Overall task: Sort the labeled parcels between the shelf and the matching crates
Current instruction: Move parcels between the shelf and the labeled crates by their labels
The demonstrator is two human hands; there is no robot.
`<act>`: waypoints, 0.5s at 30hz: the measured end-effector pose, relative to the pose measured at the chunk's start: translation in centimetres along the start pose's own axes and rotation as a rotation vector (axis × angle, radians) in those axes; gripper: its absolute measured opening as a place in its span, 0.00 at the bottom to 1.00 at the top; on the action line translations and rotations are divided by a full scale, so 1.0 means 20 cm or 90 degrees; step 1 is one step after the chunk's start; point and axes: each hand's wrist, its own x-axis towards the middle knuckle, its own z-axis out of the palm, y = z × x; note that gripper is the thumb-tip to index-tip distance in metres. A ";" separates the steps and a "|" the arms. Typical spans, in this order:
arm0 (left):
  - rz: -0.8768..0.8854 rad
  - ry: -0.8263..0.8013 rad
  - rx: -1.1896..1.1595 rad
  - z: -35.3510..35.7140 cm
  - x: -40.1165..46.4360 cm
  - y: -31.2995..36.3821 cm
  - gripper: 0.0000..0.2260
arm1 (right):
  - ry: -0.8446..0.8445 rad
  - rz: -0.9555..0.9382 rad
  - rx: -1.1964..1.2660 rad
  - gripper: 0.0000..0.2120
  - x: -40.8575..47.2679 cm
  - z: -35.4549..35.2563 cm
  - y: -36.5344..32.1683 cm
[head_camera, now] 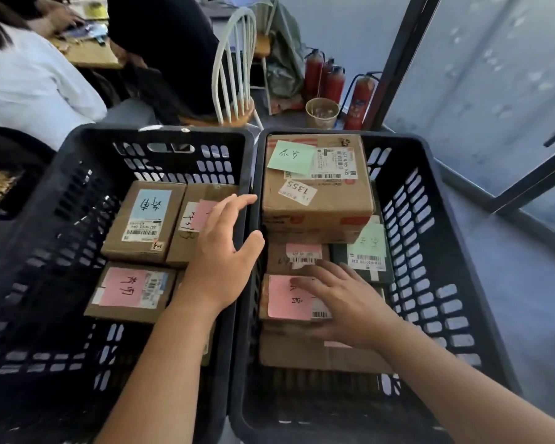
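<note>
Two black slotted crates are seen side by side, the left crate [77, 187] and the right crate [430, 219]. The left hand [220, 254] is held spread above their shared walls, grasping nothing. The right hand [346, 302] is laid flat, fingers straight, on a pink-labelled parcel [285, 299] near in the right crate.

Parcel sorting room: crates [161, 136], labeled parcels [314, 184], extinguishers [334, 81].

Two bare forearms in view, no sleeves visible up to the frame edge. Left hand [220, 251] and right hand [346, 302]: no gloves, no rings, no watch or wristband. Nails short and unpainted where visible on the left; right fingertips are motion-blurred, can't tell.
</note>
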 end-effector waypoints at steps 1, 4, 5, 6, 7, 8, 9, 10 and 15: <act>0.002 0.006 -0.001 -0.01 0.00 0.01 0.22 | 0.018 0.009 0.014 0.42 -0.01 -0.04 -0.01; 0.016 0.016 0.008 -0.07 -0.03 0.09 0.22 | 0.115 0.050 0.091 0.40 -0.06 -0.23 -0.08; 0.028 0.018 0.016 -0.10 -0.05 0.12 0.23 | 0.159 0.062 0.116 0.40 -0.08 -0.30 -0.11; 0.043 0.021 0.021 -0.12 -0.06 0.15 0.23 | 0.207 0.073 0.136 0.39 -0.10 -0.38 -0.14; 0.055 0.023 0.023 -0.14 -0.08 0.19 0.23 | 0.252 0.083 0.156 0.39 -0.12 -0.46 -0.17; 0.065 0.025 0.027 -0.17 -0.10 0.22 0.23 | 0.295 0.092 0.179 0.38 -0.15 -0.54 -0.20; 0.075 0.029 0.033 -0.19 -0.12 0.25 0.23 | 0.333 0.099 0.202 0.38 -0.18 -0.62 -0.23; 0.089 0.035 0.044 -0.22 -0.15 0.28 0.24 | 0.367 0.103 0.218 0.37 -0.21 -0.69 -0.26; 0.132 0.102 0.087 -0.37 -0.35 0.47 0.26 | 0.483 0.064 0.255 0.39 -0.35 -0.93 -0.38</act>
